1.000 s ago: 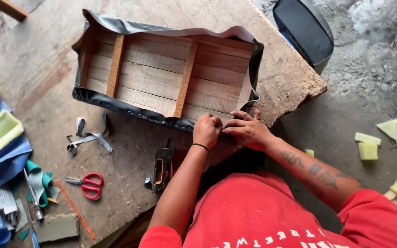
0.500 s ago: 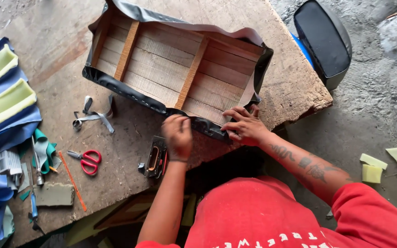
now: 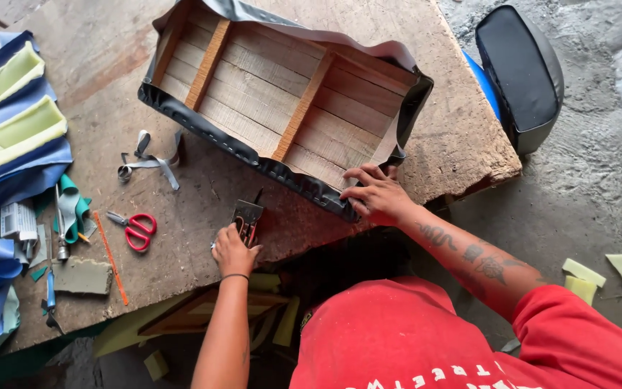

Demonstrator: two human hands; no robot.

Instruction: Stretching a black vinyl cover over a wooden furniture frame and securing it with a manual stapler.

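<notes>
Wooden frame [image 3: 282, 101] (one); right hand [image 3: 372, 194] pressing, left hand [image 3: 233, 248] gripping stapler [image 3: 248, 216].

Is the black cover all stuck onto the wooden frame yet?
Not quite. The black cover is already folded over the near edge of the wooden frame and looks fastened along much of it. The right hand presses the cover down at the near corner, and the left hand grips the staple gun on the table. At the far edge the cover looks loose and wavy.
</notes>
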